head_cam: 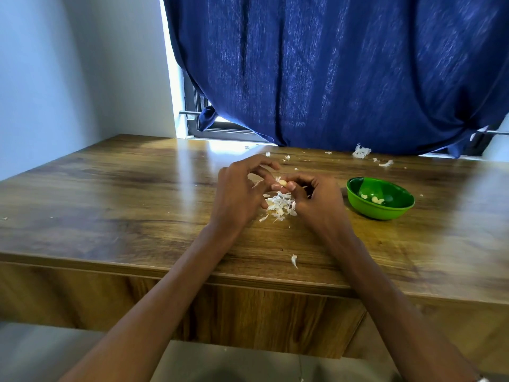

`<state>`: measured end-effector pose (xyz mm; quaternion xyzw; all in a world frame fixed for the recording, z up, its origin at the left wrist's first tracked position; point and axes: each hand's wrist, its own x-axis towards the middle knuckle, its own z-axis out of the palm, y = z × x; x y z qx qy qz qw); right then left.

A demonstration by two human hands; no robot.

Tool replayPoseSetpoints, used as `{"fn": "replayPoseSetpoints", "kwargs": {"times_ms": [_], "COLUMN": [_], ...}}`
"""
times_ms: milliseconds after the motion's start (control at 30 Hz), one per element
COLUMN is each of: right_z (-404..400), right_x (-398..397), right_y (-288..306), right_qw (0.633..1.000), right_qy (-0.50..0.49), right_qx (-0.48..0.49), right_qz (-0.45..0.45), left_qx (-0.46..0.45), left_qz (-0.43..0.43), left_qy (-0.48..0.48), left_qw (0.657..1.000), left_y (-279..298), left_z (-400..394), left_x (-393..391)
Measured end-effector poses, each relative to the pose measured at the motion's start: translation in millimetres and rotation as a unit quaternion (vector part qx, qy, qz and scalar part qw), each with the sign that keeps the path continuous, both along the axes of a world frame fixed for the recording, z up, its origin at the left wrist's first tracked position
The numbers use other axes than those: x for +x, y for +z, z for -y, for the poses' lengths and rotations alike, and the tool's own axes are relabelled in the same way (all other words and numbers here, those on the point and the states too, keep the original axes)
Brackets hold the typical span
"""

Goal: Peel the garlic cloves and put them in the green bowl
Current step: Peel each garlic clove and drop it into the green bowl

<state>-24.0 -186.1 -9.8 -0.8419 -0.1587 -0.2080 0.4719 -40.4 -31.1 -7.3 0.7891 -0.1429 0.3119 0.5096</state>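
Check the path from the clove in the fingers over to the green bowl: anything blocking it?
Nothing visible does. The garlic clove is pinched between the left hand and right hand; the table between the right hand and the green bowl is bare wood.

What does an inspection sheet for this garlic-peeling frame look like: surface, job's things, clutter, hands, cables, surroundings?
Surface: wooden table, glossy.
Job's things: garlic clove pinched between both hands; green bowl to the right, with a few pale peeled cloves inside.
Clutter: pile of skins beneath the hands; smaller clump and stray flakes near the far edge; one flake near the front edge.
Hands: left hand and right hand both pinch the clove.
Cables: nothing seen.
Surroundings: blue curtain over a window; white wall to the left.
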Motion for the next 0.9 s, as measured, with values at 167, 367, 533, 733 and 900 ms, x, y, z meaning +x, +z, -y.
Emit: {"fn": "replayPoseSetpoints", "kwargs": {"times_ms": [167, 367, 533, 733, 900], "right_z": [0, -1, 1, 4, 7], "right_x": [2, 1, 0, -3, -5], "right_y": [-2, -1, 1, 8, 11], "right_qw": [1.000, 0.999, 0.998, 0.984, 0.968], "right_qy": [0.008, 0.020, 0.012, 0.028, 0.031], "right_qx": [0.005, 0.029, 0.059, 0.166, 0.217], "right_qz": [0.005, 0.011, 0.013, -0.057, -0.125], "left_qx": [0.042, 0.060, 0.054, 0.102, 0.074], "left_qz": [0.045, 0.115, 0.076, 0.003, 0.016], "left_qy": [0.036, 0.104, 0.089, 0.084, 0.055], "left_qw": [0.997, 0.986, 0.992, 0.991, 0.996], "left_y": [-3, -3, -4, -11, -6], "left_z": [0, 2, 0, 0, 3], "left_x": [3, 4, 6, 11, 7]}}
